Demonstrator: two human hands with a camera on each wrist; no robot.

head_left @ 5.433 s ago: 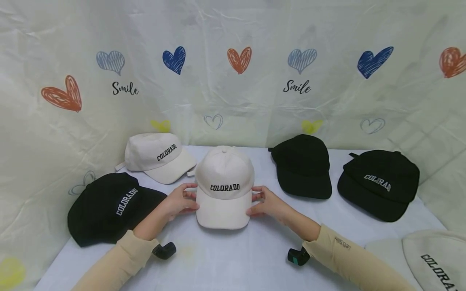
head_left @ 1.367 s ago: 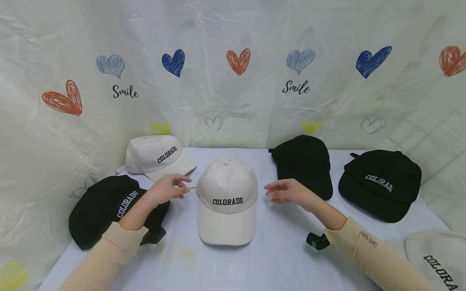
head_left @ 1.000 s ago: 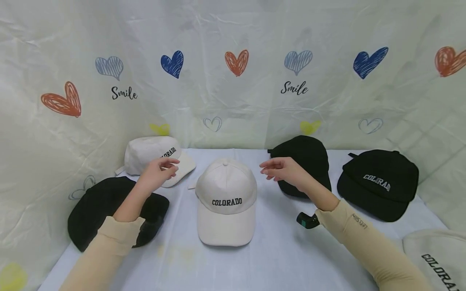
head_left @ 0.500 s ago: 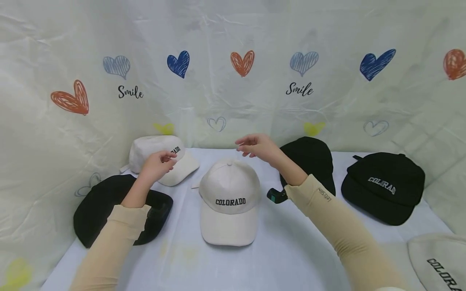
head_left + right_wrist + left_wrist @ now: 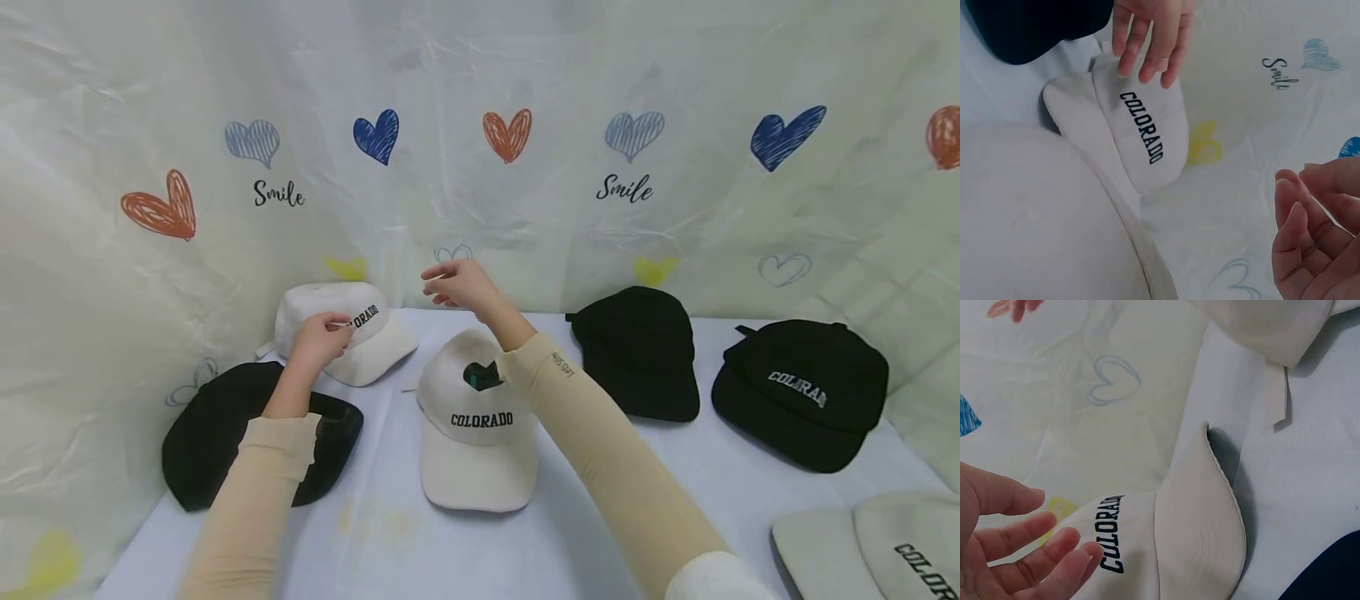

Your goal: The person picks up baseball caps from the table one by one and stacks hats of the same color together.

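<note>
A cream "COLORADO" cap (image 5: 315, 300) lies at the back left of the table. My left hand (image 5: 324, 335) is over its crown with straight fingers (image 5: 1147, 44) next to the lettering (image 5: 1142, 136); contact is unclear. My right hand (image 5: 453, 283) reaches across above a second cream cap (image 5: 476, 467) in the middle, towards the back-left cap. Its fingers (image 5: 1310, 231) are loosely bent and hold nothing. In the left wrist view my fingers (image 5: 1029, 556) lie beside the cap's crown and brim (image 5: 1200, 531).
A black cap (image 5: 217, 425) lies under my left forearm. Two more black caps (image 5: 637, 350) (image 5: 802, 392) sit at the right, and another cream cap (image 5: 892, 550) is at the front right corner. A heart-printed sheet (image 5: 525, 192) walls the pale table (image 5: 735, 467).
Both hands let go of the middle cap and rose. The left hand moved back to the back-left cap; the right hand swung left across the middle cap.
</note>
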